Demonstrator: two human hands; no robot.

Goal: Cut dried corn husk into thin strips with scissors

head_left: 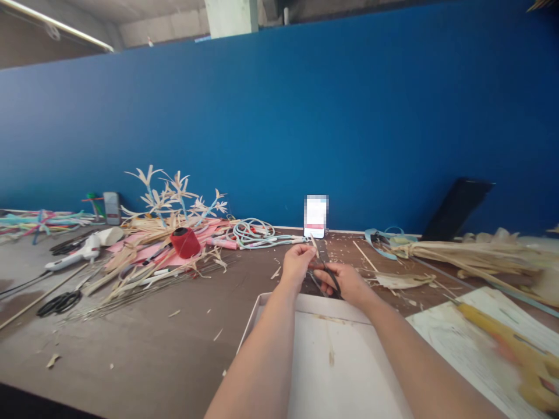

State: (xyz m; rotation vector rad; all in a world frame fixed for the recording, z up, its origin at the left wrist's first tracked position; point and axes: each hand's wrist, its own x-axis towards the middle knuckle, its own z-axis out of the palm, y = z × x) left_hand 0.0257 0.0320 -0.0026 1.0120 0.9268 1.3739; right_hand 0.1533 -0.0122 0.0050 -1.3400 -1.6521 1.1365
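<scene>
My left hand [297, 266] is closed in a pinch above the far edge of a white box lid or tray [340, 372]. A small pale strip [314, 242], which looks like dried husk, sticks up at its fingertips. Close beside it on the right, my right hand [347, 282] is wrapped round the dark handles of a pair of scissors [335, 284]. The blades point up toward the left fingers; whether they touch the strip I cannot tell. Just behind the hands, a lit phone [316, 216] stands against the blue partition.
Left: husk flowers [161, 198], a red thread spool [186, 242], black-handled scissors [60, 302] and a white glue gun [81, 251]. Coiled pale-blue cord [253, 233] lies behind. Right: dried husks [471, 260], a dark upright object [456, 206], and a yellow glue gun [502, 334] on paper.
</scene>
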